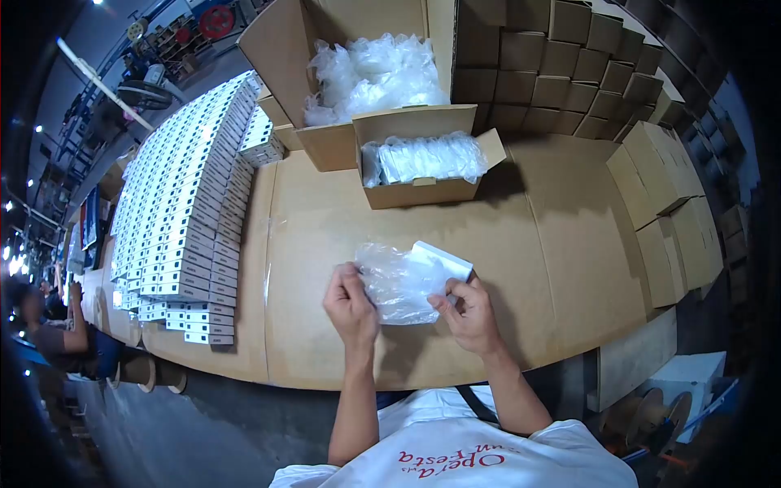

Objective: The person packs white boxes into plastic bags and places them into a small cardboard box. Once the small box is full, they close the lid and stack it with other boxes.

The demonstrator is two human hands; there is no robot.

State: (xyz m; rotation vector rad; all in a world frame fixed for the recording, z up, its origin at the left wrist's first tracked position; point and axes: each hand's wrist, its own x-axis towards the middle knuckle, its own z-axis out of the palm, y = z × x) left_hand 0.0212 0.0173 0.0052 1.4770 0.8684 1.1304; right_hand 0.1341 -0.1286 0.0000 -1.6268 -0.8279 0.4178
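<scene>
Holding clear bag [386, 285] — left fingers [350, 278] clenched at edge, right fingers [460, 289] pinching white item [438, 262], partly hidden.

The bag [386, 285] was clear and colourless with whitish glints, and the slab [439, 257] was plain white. The far small box [423, 195] was brown, its wraps [431, 159] clear with pale silvery shine. Behind it, the large box [325, 148] was brown, its film [370, 73] milky white. At left, the cartons [183, 203] were white, patterned with rows of small dark squares. The tabletop [586, 244] was tan; the boxes [695, 236] at right were plain brown. The near shirt [439, 439] was white with red lettering [464, 462].
</scene>
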